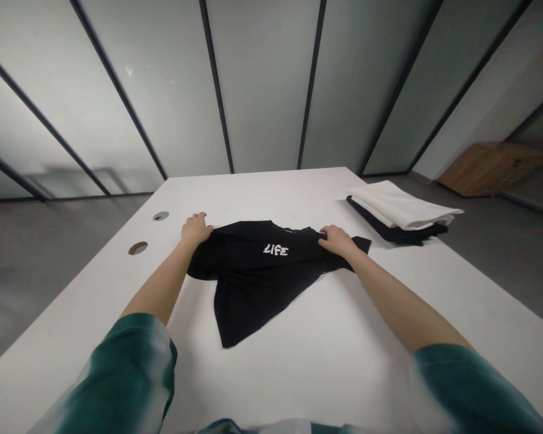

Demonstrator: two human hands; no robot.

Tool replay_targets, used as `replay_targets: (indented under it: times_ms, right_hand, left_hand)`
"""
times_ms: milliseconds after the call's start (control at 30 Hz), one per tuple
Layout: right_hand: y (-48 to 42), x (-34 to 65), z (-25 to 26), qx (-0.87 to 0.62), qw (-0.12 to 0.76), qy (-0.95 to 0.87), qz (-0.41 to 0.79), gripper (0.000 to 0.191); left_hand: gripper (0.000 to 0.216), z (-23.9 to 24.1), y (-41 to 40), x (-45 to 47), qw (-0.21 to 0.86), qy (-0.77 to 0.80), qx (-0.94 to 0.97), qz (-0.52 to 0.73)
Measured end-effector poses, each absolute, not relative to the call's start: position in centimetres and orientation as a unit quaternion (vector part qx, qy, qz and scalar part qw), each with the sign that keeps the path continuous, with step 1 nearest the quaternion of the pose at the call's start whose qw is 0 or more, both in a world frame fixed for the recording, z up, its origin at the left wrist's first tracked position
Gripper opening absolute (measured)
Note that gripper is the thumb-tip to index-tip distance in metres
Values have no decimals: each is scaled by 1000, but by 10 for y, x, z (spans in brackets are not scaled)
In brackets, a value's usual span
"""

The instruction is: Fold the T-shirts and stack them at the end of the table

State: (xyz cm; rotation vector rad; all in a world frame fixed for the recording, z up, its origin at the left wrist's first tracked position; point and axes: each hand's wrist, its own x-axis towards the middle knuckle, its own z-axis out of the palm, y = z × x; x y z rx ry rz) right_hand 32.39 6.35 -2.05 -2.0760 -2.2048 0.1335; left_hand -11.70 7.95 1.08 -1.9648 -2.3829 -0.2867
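Note:
A black T-shirt (262, 283) with white lettering lies on the white table (289, 374) in front of me. Its collar faces the far side, and the lettering reads upside down from here. The lower part is uneven, tapering to a corner near me on the left. My left hand (196, 229) is at the left sleeve, its thumb touching the fabric's upper edge and the other fingers apart from it. Near the collar, on the right shoulder, my right hand (337, 240) pinches the cloth. The right sleeve partly hides under my right wrist.
A stack of folded white cloth (398, 205) on black cloth (393, 234) sits at the table's right edge. Two round holes pierce the tabletop on the left, the nearer being an open hole (138, 248). Frosted glass panels (262, 84) stand behind; a wooden cabinet (489, 169) is far right.

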Motion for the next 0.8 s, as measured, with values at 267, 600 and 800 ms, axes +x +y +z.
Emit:
replay_targets:
  times_ms: [267, 600, 800]
  right_hand:
    - [85, 322, -12, -705, 25, -707, 48, 29]
    - [133, 315, 17, -753, 46, -644, 129, 36]
    - [151, 302, 5, -592, 289, -749, 70, 82]
  left_hand:
    - [55, 4, 109, -17, -60, -598, -799, -24]
    - [39, 22, 162, 10, -133, -668, -732, 19]
    - [73, 21, 149, -3, -53, -669, -731, -123]
